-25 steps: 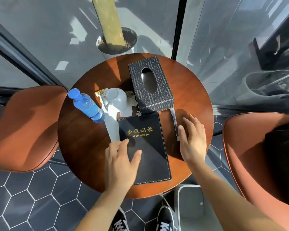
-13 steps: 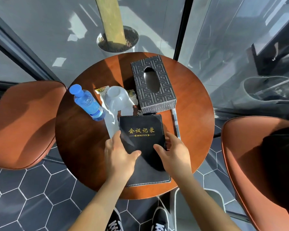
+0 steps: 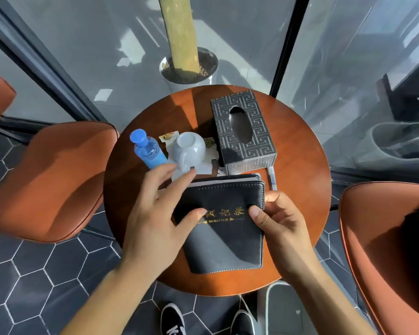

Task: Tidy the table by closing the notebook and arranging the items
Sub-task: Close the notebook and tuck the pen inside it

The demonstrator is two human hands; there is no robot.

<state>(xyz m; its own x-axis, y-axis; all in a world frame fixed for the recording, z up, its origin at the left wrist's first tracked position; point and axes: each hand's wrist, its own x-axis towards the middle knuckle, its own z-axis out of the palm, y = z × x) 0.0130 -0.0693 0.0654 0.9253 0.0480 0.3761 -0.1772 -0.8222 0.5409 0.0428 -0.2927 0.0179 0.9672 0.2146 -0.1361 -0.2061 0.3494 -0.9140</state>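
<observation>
The black notebook (image 3: 228, 243) with gold lettering is closed. It lies over the near half of the round wooden table (image 3: 298, 170), its far edge raised so the pages show. My right hand (image 3: 283, 228) pinches its right edge, thumb on the cover. My left hand (image 3: 153, 221) holds the left edge with the thumb on the cover and the fingers spread past the far-left corner. A silver pen (image 3: 272, 177) lies just right of the notebook's far corner.
Behind the notebook stand a blue-capped water bottle (image 3: 146, 149), an upturned white cup (image 3: 190, 147) on white paper and snack packets (image 3: 205, 165), and a patterned tissue box (image 3: 249, 146). Orange chairs flank the table, one left (image 3: 49, 180) and one right (image 3: 385, 250). A glass wall is behind.
My right hand came off the table beside the pen and took the notebook's right edge. My left hand slid to the left edge. The notebook's far edge has risen.
</observation>
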